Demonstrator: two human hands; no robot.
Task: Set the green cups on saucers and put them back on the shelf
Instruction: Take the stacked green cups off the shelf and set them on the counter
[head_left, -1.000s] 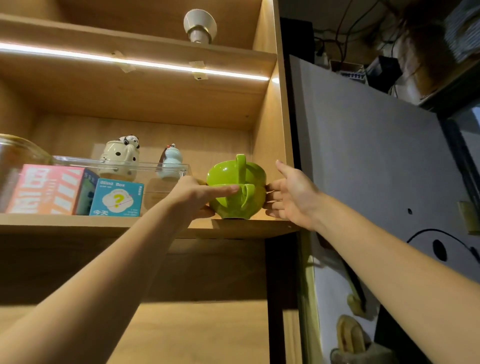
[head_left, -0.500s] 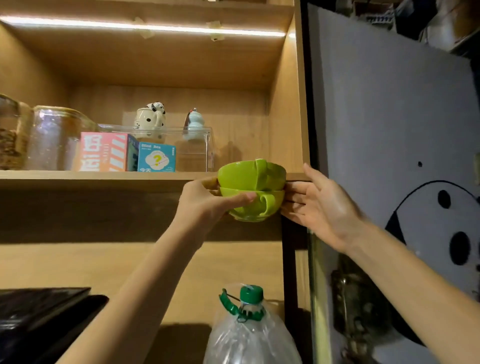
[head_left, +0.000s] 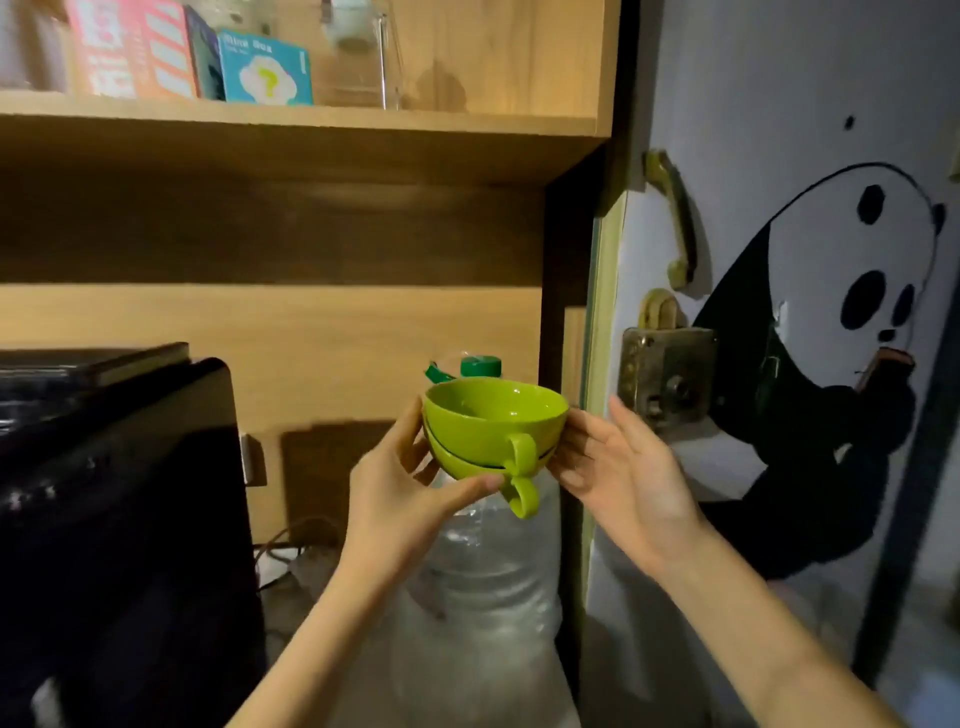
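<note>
You've got the two nested green cups (head_left: 493, 421) between your hands: left hand (head_left: 400, 499) pinching them, thumb under the lower one, right hand (head_left: 618, 478) straight-fingered against the other side (handles facing you). They've come down from the shelf (head_left: 291, 122) edge and now hang before the water bottle (head_left: 483, 597).

a home: wooden shelf (head_left: 291, 122) with toy boxes (head_left: 265, 67), panda-painted door (head_left: 779, 156), big water bottle (head_left: 483, 597).
</note>
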